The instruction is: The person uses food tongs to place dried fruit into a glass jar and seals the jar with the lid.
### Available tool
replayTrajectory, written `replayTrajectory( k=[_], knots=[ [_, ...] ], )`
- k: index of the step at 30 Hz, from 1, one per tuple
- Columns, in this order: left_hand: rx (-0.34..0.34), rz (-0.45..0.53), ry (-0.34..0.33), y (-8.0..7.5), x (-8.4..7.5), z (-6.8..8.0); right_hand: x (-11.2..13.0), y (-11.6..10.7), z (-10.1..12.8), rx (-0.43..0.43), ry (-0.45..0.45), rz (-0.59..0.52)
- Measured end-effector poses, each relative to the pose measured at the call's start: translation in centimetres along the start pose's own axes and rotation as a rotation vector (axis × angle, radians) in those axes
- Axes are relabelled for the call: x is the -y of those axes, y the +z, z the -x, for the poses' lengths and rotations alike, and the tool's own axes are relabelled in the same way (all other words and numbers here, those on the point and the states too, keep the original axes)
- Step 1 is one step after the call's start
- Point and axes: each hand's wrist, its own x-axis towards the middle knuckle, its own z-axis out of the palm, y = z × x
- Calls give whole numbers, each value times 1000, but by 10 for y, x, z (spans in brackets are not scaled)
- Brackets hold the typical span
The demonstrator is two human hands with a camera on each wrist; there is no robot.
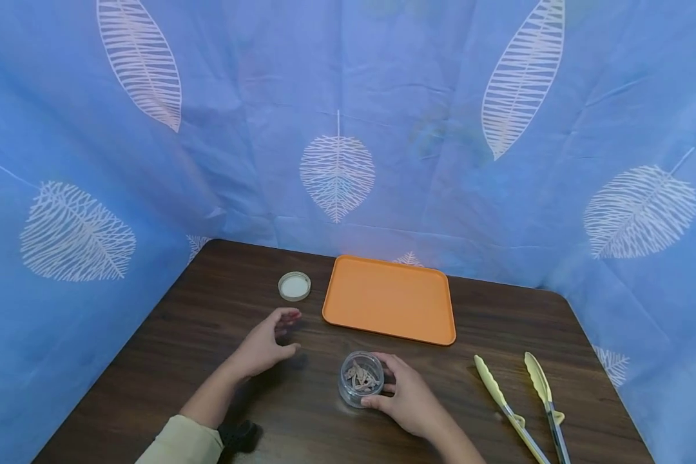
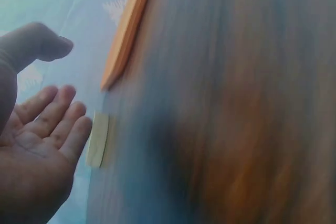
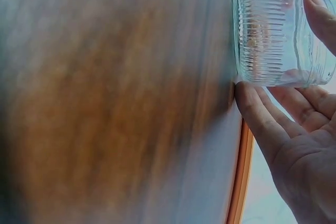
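Note:
A small ribbed glass jar [image 1: 360,378] [image 3: 273,32] with brownish dried pieces inside stands open on the dark wooden table [image 1: 209,309]. My right hand [image 1: 408,394] [image 3: 294,129] curls round the jar's right side, thumb at its front. My left hand [image 1: 265,345] [image 2: 37,145] hovers left of the jar with relaxed fingers, holding nothing. The jar's round lid [image 1: 294,285] [image 2: 97,139] lies flat on the table just beyond the left hand.
An orange tray [image 1: 390,298] [image 2: 127,27] [image 3: 240,177] lies behind the jar. Pale yellow-green tongs [image 1: 524,403] lie at the right front of the table. Blue cloth with white leaf prints [image 1: 336,129] walls the table on three sides.

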Motion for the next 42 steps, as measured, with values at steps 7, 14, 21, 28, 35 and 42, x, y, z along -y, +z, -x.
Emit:
replayTrajectory(
  k=[7, 14, 21, 28, 35, 42],
  knots=[
    [-107, -121, -42, -28, 17, -22, 2, -3, 2, 8, 18, -13],
    [-131, -167, -81, -48, 31, -51, 1, -3, 1, 14, 13, -25],
    [-113, -231, -88, -51, 30, -82, -3, -5, 4, 28, 8, -66],
    [-44, -293, -51, -52, 31, -105, -4, -5, 6, 18, -27, -61],
    [34, -409, -74, -54, 33, -115, -6, -5, 6, 43, -20, -74],
    [50, -464, -92, -52, 32, -123, -4, -5, 7, 38, -10, -63]
  ],
)
